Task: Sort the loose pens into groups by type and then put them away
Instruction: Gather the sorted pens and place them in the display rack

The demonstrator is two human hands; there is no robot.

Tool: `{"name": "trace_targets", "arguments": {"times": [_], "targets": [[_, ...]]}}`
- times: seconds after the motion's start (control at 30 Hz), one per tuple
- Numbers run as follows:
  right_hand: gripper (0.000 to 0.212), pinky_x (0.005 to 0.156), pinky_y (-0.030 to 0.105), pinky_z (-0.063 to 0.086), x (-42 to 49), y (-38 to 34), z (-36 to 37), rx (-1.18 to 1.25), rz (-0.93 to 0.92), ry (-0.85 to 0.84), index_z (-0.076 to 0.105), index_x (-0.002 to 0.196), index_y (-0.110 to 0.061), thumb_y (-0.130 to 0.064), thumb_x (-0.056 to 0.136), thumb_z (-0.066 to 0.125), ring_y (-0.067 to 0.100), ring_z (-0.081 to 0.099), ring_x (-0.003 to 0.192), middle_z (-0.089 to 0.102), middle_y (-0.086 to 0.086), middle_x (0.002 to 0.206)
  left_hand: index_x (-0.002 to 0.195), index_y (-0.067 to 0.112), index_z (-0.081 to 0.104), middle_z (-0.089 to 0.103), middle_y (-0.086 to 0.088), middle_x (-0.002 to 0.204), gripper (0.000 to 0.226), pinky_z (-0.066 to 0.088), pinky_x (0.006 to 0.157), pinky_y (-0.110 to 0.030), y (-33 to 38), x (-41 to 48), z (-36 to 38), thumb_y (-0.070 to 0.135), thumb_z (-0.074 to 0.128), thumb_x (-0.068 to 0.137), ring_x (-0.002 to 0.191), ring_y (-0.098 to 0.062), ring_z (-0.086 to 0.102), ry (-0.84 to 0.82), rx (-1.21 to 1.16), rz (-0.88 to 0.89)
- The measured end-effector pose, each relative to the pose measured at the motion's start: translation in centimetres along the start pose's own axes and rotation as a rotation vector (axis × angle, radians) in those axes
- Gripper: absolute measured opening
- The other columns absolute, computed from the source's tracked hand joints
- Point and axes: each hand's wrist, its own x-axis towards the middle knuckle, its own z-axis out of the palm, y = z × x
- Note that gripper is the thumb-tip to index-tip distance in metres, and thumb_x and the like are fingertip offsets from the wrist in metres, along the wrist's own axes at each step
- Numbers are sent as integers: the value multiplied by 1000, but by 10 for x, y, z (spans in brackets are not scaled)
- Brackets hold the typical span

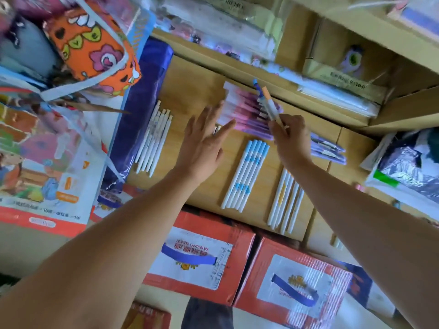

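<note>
The right hand pinched an orange-banded pen; the left hand hovered, fingers spread, above the surface.

left hand: fingers spread | right hand: pinching pen

Two arms of one person are in view. The left forearm and the right forearm are both bare from the wrist to the edge of the picture, long and slim, and they widen toward 7 o'clock and 4 o'clock. The left hand shows near 11 o'clock from the centre, the right hand near 2 o'clock. At 6 o'clock, low between the arms, is a dark blue-grey cloth, possibly a trouser leg; the blur hides its details.
</note>
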Motion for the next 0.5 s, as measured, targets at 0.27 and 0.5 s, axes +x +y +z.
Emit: {"name": "trace_targets", "arguments": {"times": [0.27, 0.5], "targets": [[19, 58, 19, 27, -24, -16, 0, -13, -30, -24, 61, 77, -9, -20, 93, 58, 14, 41, 68, 44, 10, 90, 121, 13, 57, 48, -13, 132, 43, 43, 98, -42, 1, -11, -12, 13, 52, 79, 123, -32, 46, 108, -97, -118], [19, 52, 20, 27, -48, -28, 2, 207, 16, -190, 73, 95, -14, -28, 93, 61, 1, 36, 50, 46, -10, 57, 118, 6, 64, 66, -3, 103, 38, 47, 84, -29, 42, 10, -37, 32, 47, 94, 97, -17, 61, 35, -808, -502]]}}
